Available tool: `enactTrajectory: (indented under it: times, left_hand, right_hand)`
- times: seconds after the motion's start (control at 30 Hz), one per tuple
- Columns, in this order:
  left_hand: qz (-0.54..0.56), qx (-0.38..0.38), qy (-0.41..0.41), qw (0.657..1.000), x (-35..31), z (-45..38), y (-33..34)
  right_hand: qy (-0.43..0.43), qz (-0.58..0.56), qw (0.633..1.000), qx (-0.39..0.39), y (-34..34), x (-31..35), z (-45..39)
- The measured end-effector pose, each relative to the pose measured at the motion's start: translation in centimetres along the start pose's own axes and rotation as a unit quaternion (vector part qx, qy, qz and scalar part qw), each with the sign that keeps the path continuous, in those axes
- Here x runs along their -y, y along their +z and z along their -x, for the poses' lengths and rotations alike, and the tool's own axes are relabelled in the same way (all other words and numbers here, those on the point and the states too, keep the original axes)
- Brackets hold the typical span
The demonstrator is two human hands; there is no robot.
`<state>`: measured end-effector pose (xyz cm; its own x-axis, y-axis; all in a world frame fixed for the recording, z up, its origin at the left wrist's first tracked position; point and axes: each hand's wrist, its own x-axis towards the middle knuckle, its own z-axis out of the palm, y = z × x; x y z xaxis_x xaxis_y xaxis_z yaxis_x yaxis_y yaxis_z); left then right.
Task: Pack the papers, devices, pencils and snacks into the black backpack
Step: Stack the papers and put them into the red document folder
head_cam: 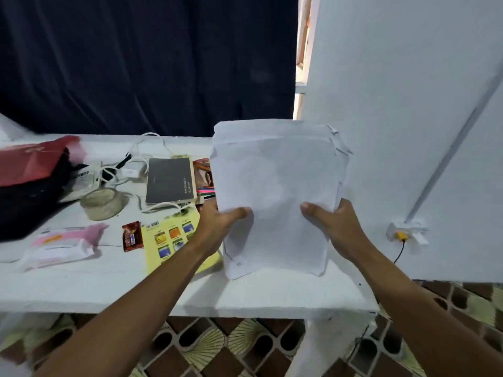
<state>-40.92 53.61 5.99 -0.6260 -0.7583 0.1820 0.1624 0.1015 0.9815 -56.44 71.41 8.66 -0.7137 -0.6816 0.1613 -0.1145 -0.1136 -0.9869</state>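
A stack of white papers [275, 186] stands upright on the white table [109, 284], its lower edge on the tabletop. My left hand [217, 224] grips its left edge, thumb on the front sheet. My right hand [334, 227] grips the right edge the same way. The black backpack [24, 205] lies at the far left under a red bag [30, 161]. A dark tablet-like device [170, 180] lies behind my left hand, with coloured pencils [206, 190] beside it. A chocolate bar [132, 236] and a pink snack packet [62, 244] lie in front of the backpack.
A tape roll [102, 204] and white cables [136, 161] sit near the backpack. A yellow leaflet [174, 238] lies under my left forearm. A white wall [408, 131] with a socket [405, 232] stands close on the right. A dark curtain hangs behind the table.
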Motion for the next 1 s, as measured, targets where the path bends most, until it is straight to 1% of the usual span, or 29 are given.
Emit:
enactTrajectory:
  times: [0.07,0.17,0.33,0.4,0.47,0.6,0.63,0.7,0.87,0.93,1.0]
  left_hand:
    - [-0.003,-0.001,-0.008,1.000,0.2,0.6,0.0]
    - [-0.010,-0.006,0.002,1.000,-0.5,0.5,-0.3]
    - [-0.011,0.008,0.057,0.998,-3.0,-0.5,-0.9]
    - [-0.001,0.012,0.067,0.998,-3.4,-0.8,-1.0]
    - [-0.007,0.022,0.050,0.998,-3.1,-0.9,-1.0]
    - [-0.052,0.056,-0.036,0.996,0.1,-0.7,-1.6]
    - [-0.056,0.056,-0.047,0.996,0.8,-0.6,-1.6]
    - [-0.054,0.035,-0.037,0.997,1.3,-0.6,-1.2]
    - [-0.085,-0.033,0.061,0.994,-0.3,-0.6,0.8]
    - [-0.084,-0.059,0.071,0.992,0.1,-0.2,1.3]
    - [-0.091,-0.071,0.057,0.992,1.2,0.4,1.5]
  right_hand:
    - [0.016,-0.008,1.000,0.007,0.0,-0.7,0.3]
    - [0.002,-0.021,1.000,-0.009,0.0,-0.4,0.2]
    - [-0.037,-0.029,0.999,-0.021,0.1,1.0,-0.3]
    - [-0.034,-0.026,0.999,-0.019,0.2,1.0,-0.4]
    - [-0.011,-0.013,1.000,-0.024,0.4,0.3,-0.3]
    - [0.039,-0.020,0.997,-0.057,0.0,-1.6,0.1]
    - [0.046,-0.021,0.997,-0.064,-0.1,-1.8,0.1]
    - [0.038,-0.013,0.996,-0.079,-0.2,-1.7,0.0]
    - [-0.033,0.034,0.992,-0.116,0.2,0.6,-0.4]
    - [-0.038,0.056,0.989,-0.129,0.4,0.5,-0.3]
    - [-0.031,0.066,0.989,-0.132,0.6,-0.3,0.1]
